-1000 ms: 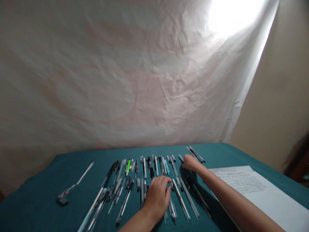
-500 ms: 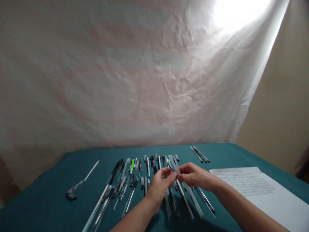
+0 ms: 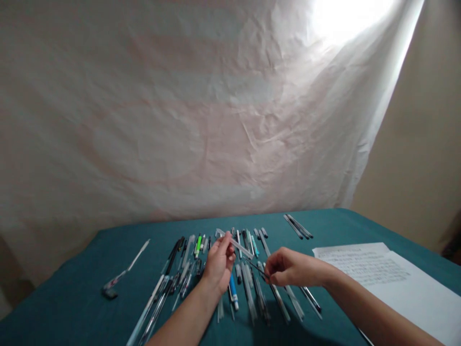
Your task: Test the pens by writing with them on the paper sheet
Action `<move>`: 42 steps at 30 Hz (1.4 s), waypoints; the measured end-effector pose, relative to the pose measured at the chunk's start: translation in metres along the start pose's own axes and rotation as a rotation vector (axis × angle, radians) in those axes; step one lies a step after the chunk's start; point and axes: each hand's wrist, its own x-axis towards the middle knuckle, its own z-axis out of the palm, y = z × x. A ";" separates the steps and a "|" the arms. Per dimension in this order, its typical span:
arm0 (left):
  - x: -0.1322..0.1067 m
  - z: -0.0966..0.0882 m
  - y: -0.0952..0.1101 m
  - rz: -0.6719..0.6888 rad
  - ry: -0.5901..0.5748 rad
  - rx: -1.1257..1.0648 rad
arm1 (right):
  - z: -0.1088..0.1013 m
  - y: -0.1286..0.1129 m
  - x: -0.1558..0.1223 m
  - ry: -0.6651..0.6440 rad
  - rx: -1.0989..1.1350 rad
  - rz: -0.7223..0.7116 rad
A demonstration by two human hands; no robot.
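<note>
My left hand (image 3: 218,263) is closed around a clear pen barrel (image 3: 242,248), which slants down to the right from the fingertips. Between the fingers of my right hand (image 3: 292,267) is a thin dark pen refill (image 3: 258,268). Its far tip is close to the barrel's lower end; whether they touch I cannot tell. Beneath both hands lie several clear pens and barrels (image 3: 248,288). A blue pen (image 3: 233,291) lies just right of my left wrist, and a bright green pen (image 3: 198,245) is farther left.
Written sheets of paper (image 3: 363,266) lie at the right on the green tablecloth (image 3: 72,288). A few pens (image 3: 298,227) are grouped at the back right. At the left lies a thin white stick-like item with a dark end (image 3: 110,292). A pale sheet (image 3: 180,144) hangs behind.
My hands have moved apart. The left went left and up with the clear barrel, while the right moved slightly down with the dark refill. The blue pen has come into view.
</note>
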 end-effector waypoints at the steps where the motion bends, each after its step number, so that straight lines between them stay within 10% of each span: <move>1: 0.004 -0.003 0.001 0.024 0.029 -0.014 | -0.003 0.000 -0.002 -0.006 -0.028 -0.002; 12: 0.009 -0.014 -0.013 0.040 0.182 -0.015 | -0.024 -0.014 -0.018 0.083 -0.072 0.004; 35: -0.008 -0.003 -0.028 -0.072 0.034 -0.002 | -0.025 -0.003 -0.013 0.140 -0.169 -0.009; 42: -0.017 0.001 -0.036 -0.331 -0.043 -0.130 | -0.022 0.001 0.000 0.506 0.007 -0.088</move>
